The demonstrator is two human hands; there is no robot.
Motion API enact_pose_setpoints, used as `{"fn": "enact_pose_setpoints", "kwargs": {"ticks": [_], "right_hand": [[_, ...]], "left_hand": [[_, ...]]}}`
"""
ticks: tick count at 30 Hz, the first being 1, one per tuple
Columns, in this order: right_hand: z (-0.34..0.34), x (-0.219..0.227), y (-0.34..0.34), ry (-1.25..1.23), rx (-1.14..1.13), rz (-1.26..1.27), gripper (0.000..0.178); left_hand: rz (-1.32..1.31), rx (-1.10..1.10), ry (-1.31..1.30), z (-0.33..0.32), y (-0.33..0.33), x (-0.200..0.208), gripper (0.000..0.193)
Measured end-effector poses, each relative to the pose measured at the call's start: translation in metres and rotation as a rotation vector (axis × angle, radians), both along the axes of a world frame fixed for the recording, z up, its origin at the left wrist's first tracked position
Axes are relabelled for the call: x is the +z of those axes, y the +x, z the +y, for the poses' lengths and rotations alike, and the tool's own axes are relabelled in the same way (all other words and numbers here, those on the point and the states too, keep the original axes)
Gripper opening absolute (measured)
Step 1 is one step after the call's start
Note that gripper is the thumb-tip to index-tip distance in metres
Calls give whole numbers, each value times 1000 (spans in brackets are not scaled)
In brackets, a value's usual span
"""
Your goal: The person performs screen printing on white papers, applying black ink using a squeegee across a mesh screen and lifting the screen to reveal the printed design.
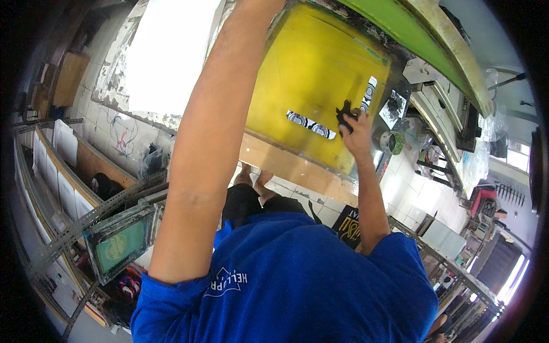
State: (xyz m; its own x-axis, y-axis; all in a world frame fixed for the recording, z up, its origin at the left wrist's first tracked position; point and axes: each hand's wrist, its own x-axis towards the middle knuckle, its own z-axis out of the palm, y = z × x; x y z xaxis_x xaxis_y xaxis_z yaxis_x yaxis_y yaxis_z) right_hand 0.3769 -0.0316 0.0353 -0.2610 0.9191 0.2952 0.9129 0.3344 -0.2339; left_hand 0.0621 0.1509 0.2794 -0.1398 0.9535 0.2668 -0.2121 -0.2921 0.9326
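Note:
My right hand [357, 132] is closed on a crumpled black cloth [346, 114] over the yellow tabletop [291, 57]. Just beyond that hand lies a short strip with a black, white and grey pattern [370, 91], set along the right side. A second strip of the same pattern [310, 124] lies to the left of the cloth, nearer to me. My left forearm [206, 126] reaches away across the left side of the table; its hand is beyond the upper edge of the picture. Above the far right part of the table, a green screen in a frame [434, 40] stands raised at a slant.
A white sheet [166, 54] lies on the surface to the left. Right of the table are a small tub with green content [392, 142] and a dark-smeared paper [393, 108]. A metal rack [74, 228] with a green framed screen [120, 246] stands at lower left.

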Motion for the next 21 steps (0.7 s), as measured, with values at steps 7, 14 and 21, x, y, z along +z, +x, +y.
{"fn": "enact_pose_setpoints", "kwargs": {"ticks": [7, 14, 21], "right_hand": [[28, -44, -29, -182, -128, 399, 21], [34, -34, -8, -289, -228, 258, 20], [51, -37, -50, -225, -122, 362, 18]], "left_hand": [[6, 30, 6, 4, 4, -2, 39], [25, 44, 18, 4, 2, -2, 39], [-96, -16, 70, 3, 9, 2, 38]]}}
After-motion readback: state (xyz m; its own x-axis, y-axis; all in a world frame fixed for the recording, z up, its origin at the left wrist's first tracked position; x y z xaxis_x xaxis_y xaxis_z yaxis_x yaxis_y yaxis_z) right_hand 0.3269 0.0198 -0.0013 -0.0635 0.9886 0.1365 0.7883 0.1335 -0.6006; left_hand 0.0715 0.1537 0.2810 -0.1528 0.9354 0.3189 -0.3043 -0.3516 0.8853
